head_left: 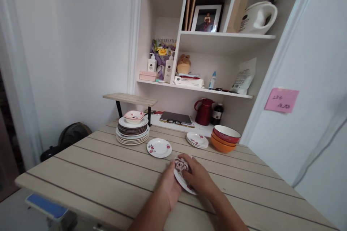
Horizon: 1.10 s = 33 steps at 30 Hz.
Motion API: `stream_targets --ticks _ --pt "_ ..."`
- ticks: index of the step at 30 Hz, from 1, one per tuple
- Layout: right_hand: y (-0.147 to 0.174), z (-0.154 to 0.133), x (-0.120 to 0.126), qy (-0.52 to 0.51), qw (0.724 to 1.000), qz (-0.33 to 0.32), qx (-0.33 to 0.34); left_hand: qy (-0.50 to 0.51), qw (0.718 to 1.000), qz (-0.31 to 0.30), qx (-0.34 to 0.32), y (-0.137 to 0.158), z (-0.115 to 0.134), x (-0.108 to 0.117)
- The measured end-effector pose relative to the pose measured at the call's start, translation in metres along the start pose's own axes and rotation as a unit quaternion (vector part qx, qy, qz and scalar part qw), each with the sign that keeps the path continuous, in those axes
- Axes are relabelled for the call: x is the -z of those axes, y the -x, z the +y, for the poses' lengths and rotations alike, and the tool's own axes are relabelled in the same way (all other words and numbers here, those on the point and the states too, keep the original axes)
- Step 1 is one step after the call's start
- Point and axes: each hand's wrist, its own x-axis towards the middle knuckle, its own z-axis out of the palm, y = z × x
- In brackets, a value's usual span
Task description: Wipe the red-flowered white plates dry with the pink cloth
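Above the front of the table, my left hand [170,188] grips a small white plate [181,181] by its left side. The plate is tilted, and much of it is hidden behind my hands. My right hand [200,175] has its fingers closed around a bunched, pale pinkish cloth [181,164], which presses against the plate's upper part. Just beyond them lies a single white plate with red flowers [159,148]. A short stack of similar flowered plates [197,140] sits farther back, to the right.
At the back left, a tall plate stack [132,139] bears a square pink-rimmed bowl [134,116] beside a small raised shelf [130,98]. Orange and red bowls [224,147] are nested at the right. Behind stand a red jug [204,112], a dark bottle [217,114] and a closed laptop [176,117].
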Motion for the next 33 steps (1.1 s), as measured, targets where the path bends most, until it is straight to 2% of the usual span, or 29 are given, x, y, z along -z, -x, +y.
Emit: stream_targets --ticks 3,6,7,9,11,13,15,17,20,22,24,27,30,31,33 --pt "0.0 0.013 0.006 0.07 0.995 0.015 -0.065 -0.007 1.0 0.001 -0.006 0.001 -0.001 -0.001" --pt "0.011 0.028 0.025 0.104 0.988 0.012 -0.117 -0.004 0.999 0.036 -0.01 0.002 0.0 -0.002" --pt "0.016 0.031 0.032 0.103 0.988 -0.004 -0.114 -0.001 0.999 0.046 -0.009 0.002 0.0 -0.001" --pt "0.025 0.03 0.044 0.059 0.993 -0.076 -0.072 0.006 0.998 0.054 -0.006 0.002 0.001 -0.001" --pt "0.03 0.023 0.049 -0.021 0.987 -0.157 -0.018 0.006 0.999 0.034 0.004 0.002 0.002 0.001" --pt "0.03 0.011 0.045 -0.084 0.976 -0.197 0.035 -0.002 1.0 0.009 0.017 0.001 0.002 0.002" --pt "0.024 0.0 0.034 -0.121 0.974 -0.178 0.069 -0.014 1.0 -0.004 0.024 0.0 0.002 0.002" --pt "0.014 -0.004 0.019 -0.128 0.981 -0.118 0.083 -0.023 0.999 -0.019 0.023 0.0 0.001 0.002" --pt "-0.002 0.003 0.005 -0.032 0.999 -0.004 0.01 -0.035 0.998 -0.046 0.021 0.0 0.001 0.0" --pt "-0.007 0.013 0.006 0.03 0.998 0.023 -0.045 -0.041 0.998 -0.039 0.022 0.001 0.001 -0.001" --pt "-0.005 0.024 0.015 0.077 0.993 0.019 -0.085 -0.042 0.999 -0.014 0.018 0.001 0.002 -0.002" --pt "0.008 0.032 0.036 0.115 0.987 -0.024 -0.107 -0.041 0.999 0.025 0.017 0.001 0.002 -0.001" --pt "0.024 0.026 0.053 0.083 0.991 -0.091 -0.059 -0.042 0.999 0.018 0.02 0.001 0.002 0.0" --pt "0.028 0.021 0.055 0.04 0.99 -0.131 -0.025 -0.044 0.999 0.005 0.022 0.0 0.002 0.001" --pt "0.031 0.009 0.053 -0.02 0.985 -0.17 0.032 -0.046 0.999 -0.016 0.023 0.0 0.002 0.002"
